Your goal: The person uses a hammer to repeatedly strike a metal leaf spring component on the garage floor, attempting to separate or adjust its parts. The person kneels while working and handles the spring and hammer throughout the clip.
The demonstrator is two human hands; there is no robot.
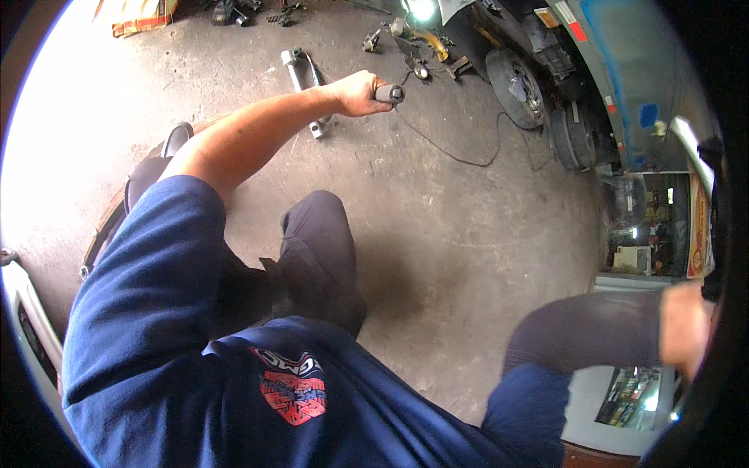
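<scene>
My left hand (363, 93), at the end of my outstretched arm, is closed round a grey cylindrical handle (389, 94) with a round end; the rest of it is hidden by the hand. Beyond the wrist, a large grey metal tool (293, 72) with socket-like ends lies on the floor, partly covered by my forearm. A thin dark cable (445, 150) runs over the floor from near the handle toward the wheels. At the far right rim my right hand (683, 329) is raised next to a black shape, its fingers blurred and cut off.
A wheel with a tyre (515, 88) and another tyre (573, 136) stand beside a vehicle with a grey-blue side panel (640, 86). Metal parts and a yellow tool (431, 44) lie at the back near a bright lamp (421, 9). My bent knee (316, 222) is below my left arm.
</scene>
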